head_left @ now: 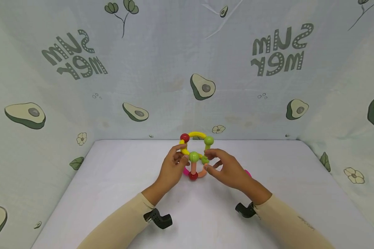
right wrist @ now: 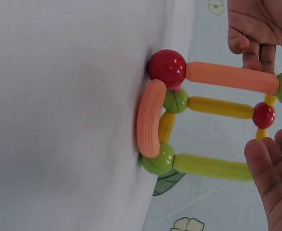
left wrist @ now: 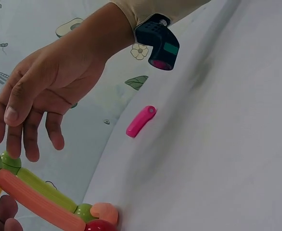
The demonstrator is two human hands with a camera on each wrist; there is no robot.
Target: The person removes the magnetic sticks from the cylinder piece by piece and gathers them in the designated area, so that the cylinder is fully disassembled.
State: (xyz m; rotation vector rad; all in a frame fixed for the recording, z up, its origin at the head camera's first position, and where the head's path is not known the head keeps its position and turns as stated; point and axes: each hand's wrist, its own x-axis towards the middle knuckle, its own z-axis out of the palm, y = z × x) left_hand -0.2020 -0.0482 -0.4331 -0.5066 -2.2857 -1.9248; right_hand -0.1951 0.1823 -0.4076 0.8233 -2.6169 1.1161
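Beige sleeves [head_left: 119, 221] come in from the lower left and lower right of the head view, each with a black camera [head_left: 162, 219] strapped near its cuff. Beyond them, a toy [head_left: 194, 157] of balls and sticks stands on the white table [head_left: 127, 176], right at the middle of the frame, between the two hands. Left hand [head_left: 172, 167] lies along the toy's left side, its thumb near the front green ball and its index finger stretched toward a yellow curve; thumb and fingers are apart, and whether they touch the toy I cannot tell. Right hand [head_left: 229, 169] is at the toy's right side, fingers loosely bent and thumb well apart from them, gripping nothing; contact with the toy is again unclear. In front, an orange stick [head_left: 193, 167] rises from a red ball [head_left: 193, 176] on the table to that green ball. At the centre of the right wrist view, a curved orange piece [right wrist: 150, 120] lies low between red and green balls, and a light green stick [right wrist: 211, 168] runs toward the right fingertips. Alone on the table, a pink stick [left wrist: 141, 121] shows at the centre of the left wrist view. Avocados and mirrored lettering mark the cloth [head_left: 162, 62] across the upper frame.
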